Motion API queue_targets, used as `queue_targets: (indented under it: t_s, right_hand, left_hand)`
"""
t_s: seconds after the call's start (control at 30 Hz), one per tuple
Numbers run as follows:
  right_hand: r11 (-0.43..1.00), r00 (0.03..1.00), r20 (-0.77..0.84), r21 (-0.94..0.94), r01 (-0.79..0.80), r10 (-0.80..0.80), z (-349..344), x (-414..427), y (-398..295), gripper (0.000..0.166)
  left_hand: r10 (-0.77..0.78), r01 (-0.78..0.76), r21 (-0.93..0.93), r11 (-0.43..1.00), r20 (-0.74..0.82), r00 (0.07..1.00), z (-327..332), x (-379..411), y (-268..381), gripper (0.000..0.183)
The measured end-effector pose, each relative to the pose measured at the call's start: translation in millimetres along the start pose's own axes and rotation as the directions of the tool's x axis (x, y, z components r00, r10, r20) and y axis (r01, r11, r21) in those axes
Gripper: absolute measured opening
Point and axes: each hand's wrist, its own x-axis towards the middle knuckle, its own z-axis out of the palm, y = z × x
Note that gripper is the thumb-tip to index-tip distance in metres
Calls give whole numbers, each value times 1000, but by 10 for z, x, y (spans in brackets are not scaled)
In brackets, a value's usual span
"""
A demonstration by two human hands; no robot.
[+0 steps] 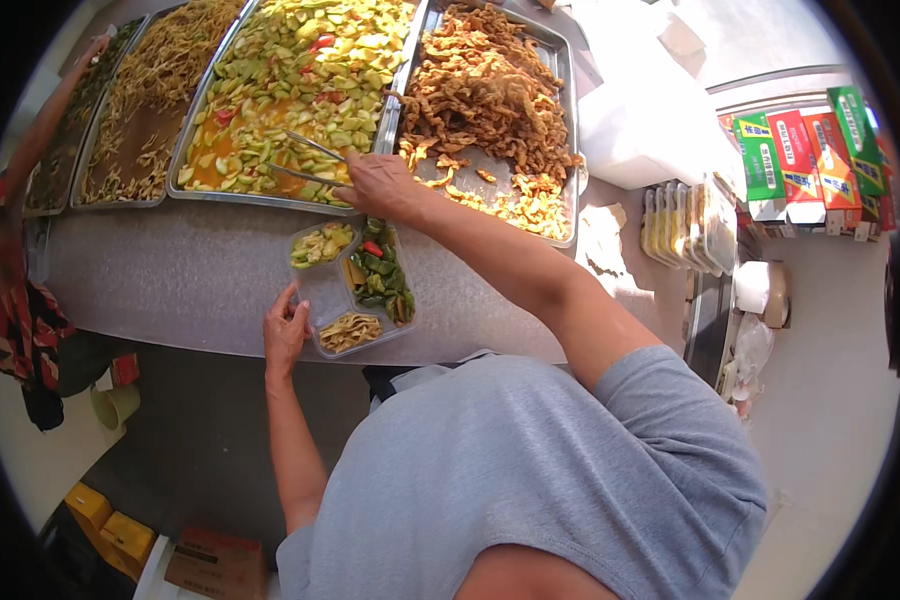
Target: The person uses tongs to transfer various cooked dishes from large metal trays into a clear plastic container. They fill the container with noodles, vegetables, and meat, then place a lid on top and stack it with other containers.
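My right hand (379,184) holds metal tongs (307,175), whose arms reach apart over a metal tray of sliced green squash with red pieces (300,82). Below it on the counter lies a clear plastic compartment container (322,289). Squash fills its upper left part, green peppers (381,277) its right part, and pale strips (350,331) its lower end; the middle left shows bare plastic. My left hand (285,326) rests at the container's left edge, fingers slightly curled; whether it grips the edge is unclear.
A tray of fried brown strips (487,97) stands right of the squash; trays of shredded food (150,90) and dark greens (67,135) stand left. A co-worker's arm (45,124) reaches over the greens. Stacked filled containers (690,225) and colourful boxes (810,161) are at right.
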Motion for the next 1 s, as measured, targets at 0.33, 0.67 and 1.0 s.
queue_targets:
  t_s: [0.33, 0.67, 1.0]
  right_hand:
    - [960, 940, -207, -18, -280, 270, -504, -1204, 1528, 51]
    - [844, 835, 129, -39, -535, 535, -684, -2265, 2183, 109]
    - [961, 962, -255, 276, -29, 102, -473, -2083, 2380, 44]
  left_hand:
    - [124, -142, 350, 926, 75, 990, 1240, -278, 238, 37]
    - [358, -530, 642, 554, 391, 848, 2826, 70, 1113, 15]
    - [719, -506, 684, 525, -38, 694, 3026, -6, 1137, 25]
